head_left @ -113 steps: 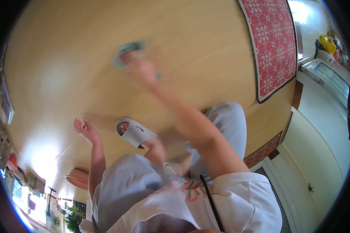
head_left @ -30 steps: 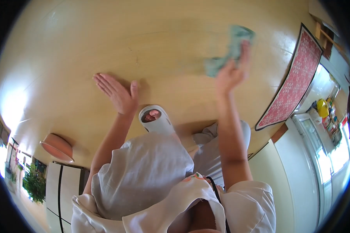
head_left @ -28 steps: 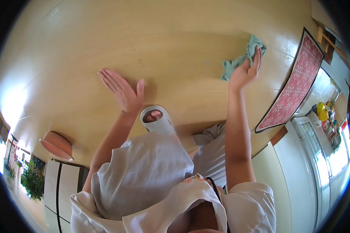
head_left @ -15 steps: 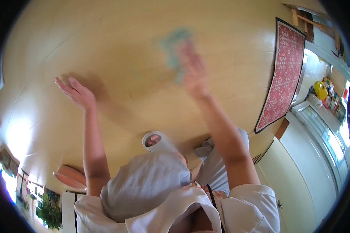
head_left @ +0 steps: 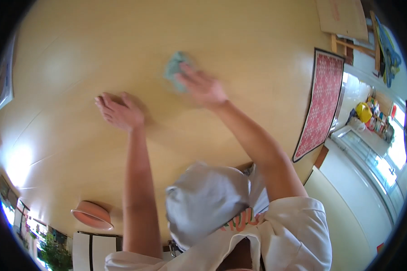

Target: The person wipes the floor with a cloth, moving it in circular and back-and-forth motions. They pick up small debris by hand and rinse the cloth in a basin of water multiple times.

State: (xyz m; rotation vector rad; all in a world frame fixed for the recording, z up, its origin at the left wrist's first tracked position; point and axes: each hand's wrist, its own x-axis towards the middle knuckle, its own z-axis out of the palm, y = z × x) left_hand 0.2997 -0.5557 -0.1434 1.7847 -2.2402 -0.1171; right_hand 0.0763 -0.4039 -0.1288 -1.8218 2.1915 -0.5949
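Observation:
My right hand (head_left: 202, 89) stretches forward and lies over a crumpled green-blue cloth (head_left: 176, 67) on the tan floor (head_left: 239, 58). Its fingertips press on the near right part of the cloth and are slightly blurred. Off to the left, my left hand (head_left: 121, 112) is held low with the palm down, fingers spread a little and nothing in them. A shadow falls close beside it; whether it touches the floor I cannot tell.
A red patterned mat (head_left: 322, 101) with a dark border lies at the right. A pink basin (head_left: 92, 215) sits at the lower left near my left forearm. Shelves of small goods and a yellow object (head_left: 363, 112) stand beyond the mat, and a plant (head_left: 55, 248) shows at lower left.
My right hand has swept left and slightly nearer with the cloth. My left hand has moved right and a little nearer, turning palm down. My foot in its slipper is now hidden.

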